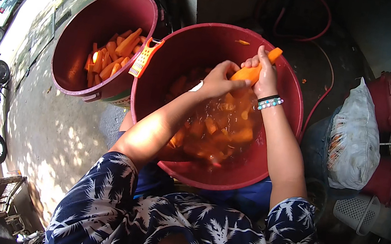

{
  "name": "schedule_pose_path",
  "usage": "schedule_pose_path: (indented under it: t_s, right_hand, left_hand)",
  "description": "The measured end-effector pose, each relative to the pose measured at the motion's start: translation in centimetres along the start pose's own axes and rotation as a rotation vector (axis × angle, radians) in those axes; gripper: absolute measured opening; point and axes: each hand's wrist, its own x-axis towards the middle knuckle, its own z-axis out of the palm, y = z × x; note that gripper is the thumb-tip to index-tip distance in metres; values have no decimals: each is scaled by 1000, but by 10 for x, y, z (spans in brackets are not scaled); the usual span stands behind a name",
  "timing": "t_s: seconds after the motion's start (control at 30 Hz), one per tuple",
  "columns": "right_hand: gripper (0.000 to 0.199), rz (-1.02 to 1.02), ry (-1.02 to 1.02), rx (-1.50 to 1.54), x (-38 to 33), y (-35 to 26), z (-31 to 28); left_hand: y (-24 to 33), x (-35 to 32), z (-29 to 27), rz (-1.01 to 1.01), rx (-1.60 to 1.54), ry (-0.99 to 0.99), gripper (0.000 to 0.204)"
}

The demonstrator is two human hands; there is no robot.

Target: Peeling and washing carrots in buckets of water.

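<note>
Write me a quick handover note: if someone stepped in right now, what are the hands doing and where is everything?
Right hand grips a carrot over the large red tub. Left hand works on that carrot's lower end; whether it holds a tool I cannot tell.
Large tub: water with many carrot pieces.
Smaller red tub, to the left: a pile of carrots, with an orange grater-like tool at its rim.
Done: the smaller tub's pile. Left: the carrot in hand and those in the water.

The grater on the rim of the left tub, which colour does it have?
The grater is orange with a white grating face, shown in the head view, hanging on the dark red tub.
</note>
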Motion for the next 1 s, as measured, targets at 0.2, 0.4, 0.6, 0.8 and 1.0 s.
schedule_pose_path:
  t_s: [0.2, 0.4, 0.6, 0.8, 1.0]
  right_hand:
    - [26, -295, 282, -482, -2, -24, -7]
    - [27, -492, 137, -1000, -5, -4, 2]
    - [23, -516, 136, -1130, 0, 3, -4]
    - [24, -513, 128, -1174, -1, 6, -7]
    - [25, -488, 119, -1156, -2, 5, -4]
  left_hand:
    - [27, -3, -30, -1, -1400, -303, 11]
    - [38, -14, -27, 32, -1485, -551, 16]
    - [40, -16, -25, 72, -1480, -536, 23]
    - [39, -18, -20, 213, -1311, -403, 31]
    - [25, -12, -18, 212, -1311, -331, 31]
